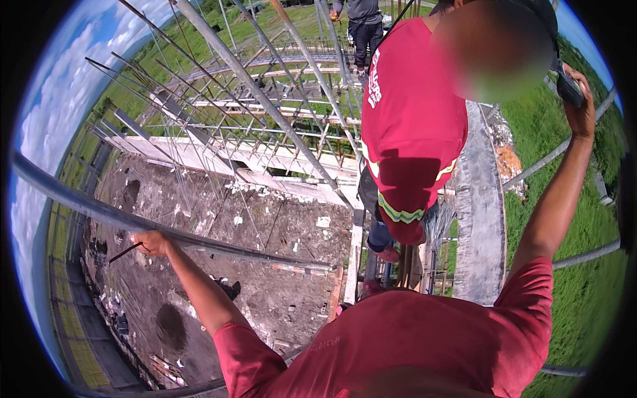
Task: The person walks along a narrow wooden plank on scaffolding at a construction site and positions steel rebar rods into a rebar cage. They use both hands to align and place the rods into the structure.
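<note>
My left hand (151, 243) is closed on a thin dark rod (125, 252) that points down-left, beside a long grey steel pipe (93, 202) crossing the left side. My right hand (578, 113) is raised at upper right, fingers round a small black device (569, 89), near a dark strap at the head of a person in a red shirt (405, 99) with reflective bands. That person stands bent just ahead of me, head blurred, on a narrow footing beside a long grey concrete strip (478, 252).
A second person (365, 36) in dark trousers stands farther ahead. Scaffold poles (279, 113) and rebar rise around a pale formwork beam (259, 178). Below left lies a dirt and rubble floor (225, 225); grass (584, 205) drops away at right, crossed by diagonal pipes.
</note>
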`<state>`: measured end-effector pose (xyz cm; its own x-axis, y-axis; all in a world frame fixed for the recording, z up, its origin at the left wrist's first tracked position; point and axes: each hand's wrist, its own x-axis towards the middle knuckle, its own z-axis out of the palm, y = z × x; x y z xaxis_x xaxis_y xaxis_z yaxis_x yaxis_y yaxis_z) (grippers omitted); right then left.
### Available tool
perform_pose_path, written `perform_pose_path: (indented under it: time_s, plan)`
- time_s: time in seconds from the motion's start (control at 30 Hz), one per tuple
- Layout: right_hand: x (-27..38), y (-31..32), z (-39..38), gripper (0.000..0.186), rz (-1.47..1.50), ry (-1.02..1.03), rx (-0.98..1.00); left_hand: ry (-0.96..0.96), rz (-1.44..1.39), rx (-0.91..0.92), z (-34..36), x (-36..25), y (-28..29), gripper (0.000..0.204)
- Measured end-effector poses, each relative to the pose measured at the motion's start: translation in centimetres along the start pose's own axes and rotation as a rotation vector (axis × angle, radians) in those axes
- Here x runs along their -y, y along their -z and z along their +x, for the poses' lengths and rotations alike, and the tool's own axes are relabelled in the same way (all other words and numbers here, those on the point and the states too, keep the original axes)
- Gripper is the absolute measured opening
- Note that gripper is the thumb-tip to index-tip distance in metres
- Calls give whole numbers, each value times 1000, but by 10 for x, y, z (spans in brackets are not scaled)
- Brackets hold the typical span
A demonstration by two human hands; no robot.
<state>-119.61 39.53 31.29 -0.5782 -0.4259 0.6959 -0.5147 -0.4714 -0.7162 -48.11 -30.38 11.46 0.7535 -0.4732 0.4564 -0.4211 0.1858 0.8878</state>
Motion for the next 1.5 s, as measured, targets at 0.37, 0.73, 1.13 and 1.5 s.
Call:
perform_pose_path:
  time_s: [0.37,0.73,1.13,1.5]
  plan:
    - [5,7,1,49,14,-90,122,5,28,-34,9,19,-10,56]
    - [-3,5,2,48,-57,-19,28,-44,19,-16,12,24,-11,56]
    - [2,-17,-31,92,129,-106,53,-13,9,-55,-5,1,0,60]
    - [-204,48,-457,49,-608,-1542,-588,-248,362,-159,34,37,-23,57]
